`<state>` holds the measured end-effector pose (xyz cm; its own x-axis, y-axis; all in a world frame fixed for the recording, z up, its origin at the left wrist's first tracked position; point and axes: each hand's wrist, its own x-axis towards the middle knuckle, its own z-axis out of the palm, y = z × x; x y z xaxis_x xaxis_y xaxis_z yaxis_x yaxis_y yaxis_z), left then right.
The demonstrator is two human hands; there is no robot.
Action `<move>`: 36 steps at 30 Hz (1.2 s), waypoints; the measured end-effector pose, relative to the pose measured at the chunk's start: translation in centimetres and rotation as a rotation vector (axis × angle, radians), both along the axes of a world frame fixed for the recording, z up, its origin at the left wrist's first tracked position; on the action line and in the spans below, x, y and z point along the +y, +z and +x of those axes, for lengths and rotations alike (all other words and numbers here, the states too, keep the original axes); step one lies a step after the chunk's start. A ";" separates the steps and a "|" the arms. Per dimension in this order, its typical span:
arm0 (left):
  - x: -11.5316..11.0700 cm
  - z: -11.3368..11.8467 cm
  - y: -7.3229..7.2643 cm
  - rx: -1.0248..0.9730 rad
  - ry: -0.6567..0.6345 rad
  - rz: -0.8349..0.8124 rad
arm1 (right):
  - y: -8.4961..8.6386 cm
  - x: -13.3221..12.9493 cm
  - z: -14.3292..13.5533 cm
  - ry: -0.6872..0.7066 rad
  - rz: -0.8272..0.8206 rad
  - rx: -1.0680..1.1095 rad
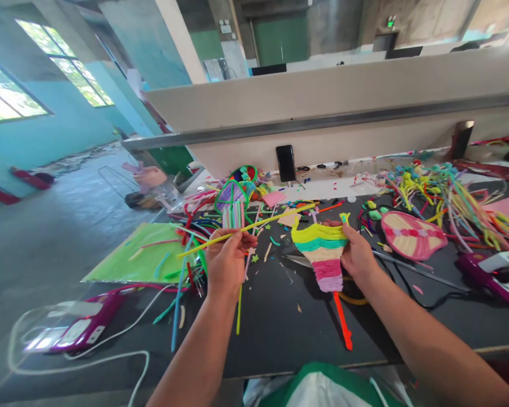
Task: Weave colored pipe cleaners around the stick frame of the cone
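Observation:
My left hand pinches a long yellow pipe cleaner, which slants up to the right across the table. In my right hand is a striped pipe-cleaner craft piece, gripped by its right edge. Its bands run yellow, teal, cream, magenta and lilac, wide at the top and narrow at the bottom. From its lower end hangs an orange-red stem. Behind the piece, a pair of scissors lies partly hidden on the table.
Loose pipe cleaners heap at the right, near a pink oval piece. A green sheet lies left. Purple devices with cords sit at both sides. A phone leans against the white partition.

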<state>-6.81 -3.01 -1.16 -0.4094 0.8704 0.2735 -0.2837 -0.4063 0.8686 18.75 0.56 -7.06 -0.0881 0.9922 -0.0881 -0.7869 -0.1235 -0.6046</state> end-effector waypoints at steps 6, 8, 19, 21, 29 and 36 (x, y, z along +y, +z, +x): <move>-1.1 -0.6 -1.5 0.028 -0.009 -0.062 | -0.2 0.0 -0.1 -0.039 0.013 0.018; -1.1 -0.6 -1.6 0.033 -0.001 -0.070 | -0.2 0.0 -0.1 -0.045 0.032 0.002; 0.7 1.8 -3.2 -0.232 -0.192 -0.269 | -0.1 -0.5 -0.7 -0.032 0.106 -0.044; 1.3 1.9 -3.6 -0.347 -0.232 -0.332 | -0.1 -0.5 -0.8 -0.043 0.090 -0.030; 2.0 2.8 -4.3 -0.404 -0.300 -0.322 | -0.2 -0.2 -0.4 -0.039 0.089 0.013; 2.5 5.6 -4.1 -0.449 -0.328 -0.404 | 0.2 -0.4 -0.8 -0.103 0.077 -0.026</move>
<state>-1.17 -0.55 -5.30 -0.1047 0.9668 -0.2330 -0.7047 0.0932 0.7034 17.96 0.18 -6.83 0.0160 0.9998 -0.0118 -0.7773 0.0050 -0.6292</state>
